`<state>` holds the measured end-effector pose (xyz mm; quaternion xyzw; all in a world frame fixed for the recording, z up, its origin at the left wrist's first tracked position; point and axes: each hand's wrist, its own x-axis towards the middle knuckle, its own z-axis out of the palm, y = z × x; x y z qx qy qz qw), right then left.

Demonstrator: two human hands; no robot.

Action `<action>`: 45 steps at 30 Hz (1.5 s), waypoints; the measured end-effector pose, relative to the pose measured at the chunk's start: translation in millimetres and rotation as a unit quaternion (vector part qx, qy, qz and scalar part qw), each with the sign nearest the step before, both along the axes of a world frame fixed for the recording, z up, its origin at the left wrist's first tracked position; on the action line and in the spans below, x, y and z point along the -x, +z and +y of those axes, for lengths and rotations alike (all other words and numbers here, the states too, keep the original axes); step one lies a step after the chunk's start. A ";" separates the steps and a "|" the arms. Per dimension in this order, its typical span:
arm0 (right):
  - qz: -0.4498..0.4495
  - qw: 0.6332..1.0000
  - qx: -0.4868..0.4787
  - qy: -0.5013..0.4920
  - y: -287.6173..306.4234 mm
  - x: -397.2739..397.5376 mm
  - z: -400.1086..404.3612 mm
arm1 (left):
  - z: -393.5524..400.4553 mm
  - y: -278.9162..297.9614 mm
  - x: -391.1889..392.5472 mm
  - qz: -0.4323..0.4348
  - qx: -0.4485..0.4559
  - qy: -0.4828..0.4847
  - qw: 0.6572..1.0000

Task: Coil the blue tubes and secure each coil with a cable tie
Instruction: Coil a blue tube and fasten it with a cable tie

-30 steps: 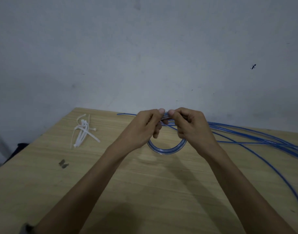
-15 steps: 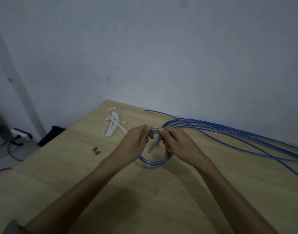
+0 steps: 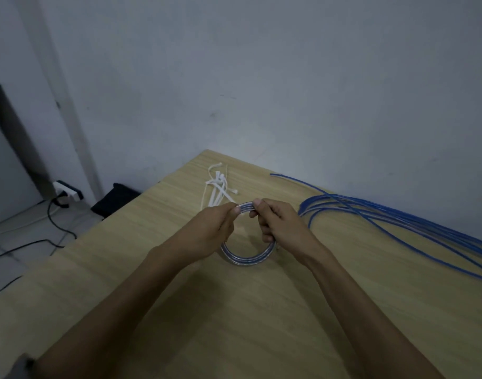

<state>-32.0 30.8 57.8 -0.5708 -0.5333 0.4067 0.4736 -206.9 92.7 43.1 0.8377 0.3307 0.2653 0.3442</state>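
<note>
A small coil of blue tube point(image 3: 248, 258) stands upright just above the wooden table point(image 3: 179, 310). My left hand point(image 3: 215, 228) pinches its top at the left and my right hand point(image 3: 281, 225) pinches its top at the right, fingers curled through the ring. The coil's lower arc shows below both hands. A bunch of white cable ties point(image 3: 218, 190) lies just behind my left hand. Several loose blue tubes point(image 3: 398, 222) stretch along the table to the right, apart from the coil.
The table's left edge runs diagonally; beyond it on the floor lie a dark bag point(image 3: 114, 201), a white power strip point(image 3: 67, 190) and black cables point(image 3: 54, 231). A grey wall stands close behind the table.
The view has swung left and closer, showing the floor. The coil, still held at its top by both hands, no longer trails a tube toward the loose bunch.
</note>
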 end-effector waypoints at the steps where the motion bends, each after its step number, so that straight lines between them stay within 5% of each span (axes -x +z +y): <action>1: 0.002 1.000 -0.002 -0.001 -1.1 2.5 4.1 | 0.8 -1.0 1.7 0.002 -0.017 0.006 1.000; 5: 0.021 1.000 -0.005 0.016 -0.4 9.2 16.5 | 1.1 3.8 3.3 -0.041 -0.017 0.037 0.998; 28: 0.014 0.997 0.011 0.068 -5.8 20.1 39.1 | 18.4 -0.7 17.8 0.063 -0.059 0.060 0.994; 32: -0.103 0.994 -0.035 0.001 -0.6 24.8 48.7 | 25.9 1.8 27.4 0.061 -0.063 0.073 0.994; 36: -0.265 0.954 -0.061 -0.128 -6.4 18.1 74.4 | 34.5 4.7 40.9 0.044 -0.060 0.103 0.992; 40: -0.412 0.905 0.021 -0.103 -21.2 18.4 88.4 | 40.5 3.2 46.3 0.029 -0.052 0.118 0.991; 45: -0.444 0.891 0.030 -0.090 -24.8 24.0 89.7 | 44.6 -0.5 44.9 -0.020 0.000 0.113 0.993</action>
